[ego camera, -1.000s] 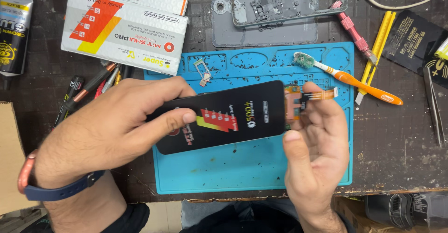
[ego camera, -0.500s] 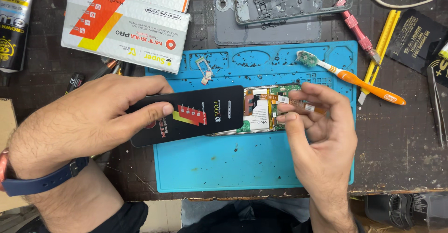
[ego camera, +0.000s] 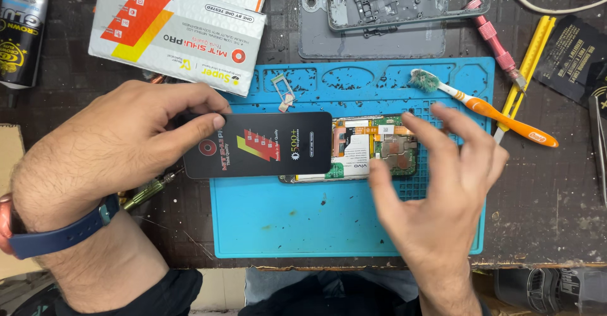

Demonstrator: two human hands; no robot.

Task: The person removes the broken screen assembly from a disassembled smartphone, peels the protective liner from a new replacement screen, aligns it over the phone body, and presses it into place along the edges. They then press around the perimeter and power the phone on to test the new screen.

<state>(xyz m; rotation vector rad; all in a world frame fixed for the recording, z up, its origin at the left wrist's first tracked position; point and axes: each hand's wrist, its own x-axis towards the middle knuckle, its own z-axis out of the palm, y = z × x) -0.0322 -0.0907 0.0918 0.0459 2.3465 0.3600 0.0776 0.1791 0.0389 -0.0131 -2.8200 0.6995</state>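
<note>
Black, glossy and printed in red, the phone screen [ego camera: 259, 145] lies flat over the opened phone [ego camera: 373, 148], covering its left part, on the blue mat [ego camera: 303, 221] near the worktop's front edge. The left hand [ego camera: 120, 145] has its fingers [ego camera: 196, 129] clenched on the screen's left end, thumb on top. The right hand [ego camera: 442, 189] hovers just over the phone's bared circuit end with fingers spread and released, grasping nothing. Dark specks litter the mat. An orange-handled toothbrush [ego camera: 487, 110] lies across its back right corner, and a small metal tray [ego camera: 282, 88] sits near its back edge. Beyond it, toward the back edge of the dark, scuffed worktop [ego camera: 544, 208], rest a grey phone frame [ego camera: 379, 18] and a white box [ego camera: 177, 31]; yellow tools [ego camera: 528, 63] lie toward the right edge.
</note>
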